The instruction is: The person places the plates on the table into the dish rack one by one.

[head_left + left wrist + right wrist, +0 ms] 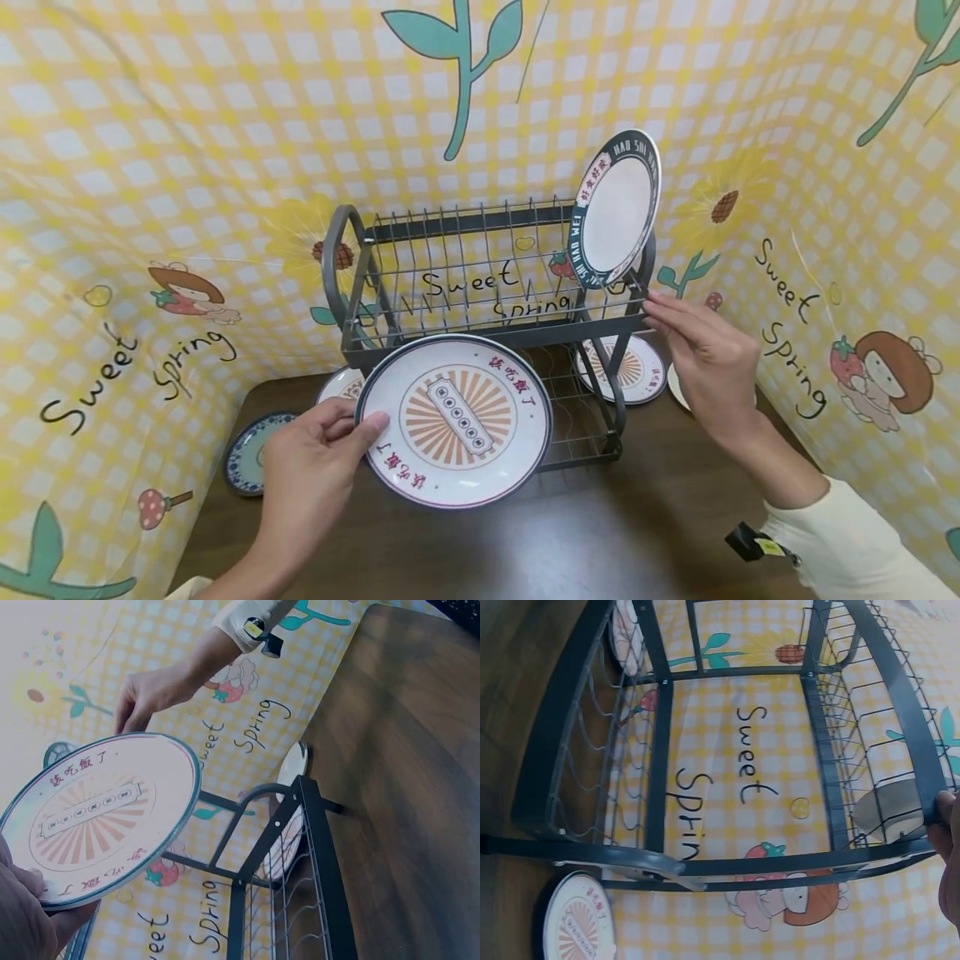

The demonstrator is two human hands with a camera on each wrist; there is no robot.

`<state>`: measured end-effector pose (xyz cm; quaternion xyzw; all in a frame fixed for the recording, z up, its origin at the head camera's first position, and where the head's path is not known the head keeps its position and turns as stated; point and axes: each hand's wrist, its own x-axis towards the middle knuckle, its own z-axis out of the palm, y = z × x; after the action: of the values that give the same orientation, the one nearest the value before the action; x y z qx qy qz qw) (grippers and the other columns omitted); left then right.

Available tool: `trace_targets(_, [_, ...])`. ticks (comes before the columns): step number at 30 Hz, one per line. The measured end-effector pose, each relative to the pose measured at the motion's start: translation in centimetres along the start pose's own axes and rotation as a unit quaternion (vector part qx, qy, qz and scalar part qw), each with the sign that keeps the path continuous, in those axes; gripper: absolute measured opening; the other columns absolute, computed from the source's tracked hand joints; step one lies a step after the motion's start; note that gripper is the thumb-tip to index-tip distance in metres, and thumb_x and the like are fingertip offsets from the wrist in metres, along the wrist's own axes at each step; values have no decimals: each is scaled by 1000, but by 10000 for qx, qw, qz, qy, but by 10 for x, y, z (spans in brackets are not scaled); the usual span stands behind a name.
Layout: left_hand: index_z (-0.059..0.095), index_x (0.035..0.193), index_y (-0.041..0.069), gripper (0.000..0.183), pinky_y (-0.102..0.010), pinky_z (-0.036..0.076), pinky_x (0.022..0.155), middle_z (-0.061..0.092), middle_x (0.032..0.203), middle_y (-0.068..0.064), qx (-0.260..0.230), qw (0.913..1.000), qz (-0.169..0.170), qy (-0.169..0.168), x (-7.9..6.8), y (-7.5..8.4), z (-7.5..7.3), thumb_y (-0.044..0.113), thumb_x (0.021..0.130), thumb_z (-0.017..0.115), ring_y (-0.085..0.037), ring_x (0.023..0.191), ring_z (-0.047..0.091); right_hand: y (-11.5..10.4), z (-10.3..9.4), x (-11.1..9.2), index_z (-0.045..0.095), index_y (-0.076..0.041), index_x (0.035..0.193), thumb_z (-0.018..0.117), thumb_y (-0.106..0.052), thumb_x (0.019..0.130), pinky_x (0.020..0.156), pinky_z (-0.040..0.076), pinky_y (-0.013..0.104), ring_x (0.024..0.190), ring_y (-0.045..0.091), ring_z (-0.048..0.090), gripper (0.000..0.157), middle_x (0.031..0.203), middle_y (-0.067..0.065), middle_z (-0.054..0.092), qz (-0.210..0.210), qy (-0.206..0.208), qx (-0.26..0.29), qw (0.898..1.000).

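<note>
Below the middle, holding a sunburst plate (453, 421) by its left edge with left hand (311, 467) (thumb on top); up and right, pinching rack (555, 332) with right hand (708, 362).

Sunburst-patterned plate (100, 817) in left hand (26, 911)

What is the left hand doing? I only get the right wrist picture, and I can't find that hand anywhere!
Observer: In the head view, the left hand holds a white plate with orange rays by its edge.

Child: Cool! And the plate at the top of the rack? I only see its plain greyish side. What's on the other one?

Observer: The head view shows that face: a white middle inside a dark green rim band, with pale capital letters and some red characters.
</note>
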<state>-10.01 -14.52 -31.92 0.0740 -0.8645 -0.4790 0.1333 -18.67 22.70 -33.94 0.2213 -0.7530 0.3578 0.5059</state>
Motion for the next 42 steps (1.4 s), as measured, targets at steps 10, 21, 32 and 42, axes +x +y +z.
trace_targets(10, [69, 87, 5, 15, -21, 58, 60, 74, 81, -9, -845, 9959, 221, -245, 1, 11, 20, 17, 82, 77, -8, 70, 70, -16, -11, 6, 74, -3, 94, 73, -1, 83, 76, 49, 5, 80, 2, 62, 11, 89, 9, 72, 316, -347, -163, 9988])
trace_targets(21, [65, 87, 1, 12, -24, 60, 72, 72, 87, -11, -1510, 9863, 354, -554, 3, 32, 33, 8, 83, 75, -18, 83, 73, -56, -13, 2, 68, -15, 118, 78, -5, 78, 75, 57, 17, 89, 4, 67, 42, 103, -4, 69, 1120, -2383, 985, 9597])
trace_targets(32, [65, 90, 2, 13, -25, 60, 73, 72, 90, -12, -1755, 9806, 423, -770, 5, 44, 39, 8, 84, 74, -17, 83, 73, -71, -10, -2, 74, -6, 94, 79, -1, 76, 59, 57, 17, 70, 1, 64, 20, 88, 2, 69, 1507, -2104, 1217, 9582])
trace_targets(42, [68, 106, 11, 19, -23, 60, 74, 73, 96, -5, -1403, 9790, 1102, -984, 10, 47, 39, 15, 87, 72, -12, 86, 72, -75, -15, -1, 77, -10, 88, 80, -5, 76, 51, 52, 12, 65, -1, 60, 13, 85, -2, 73, 1497, -1665, 966, 9698])
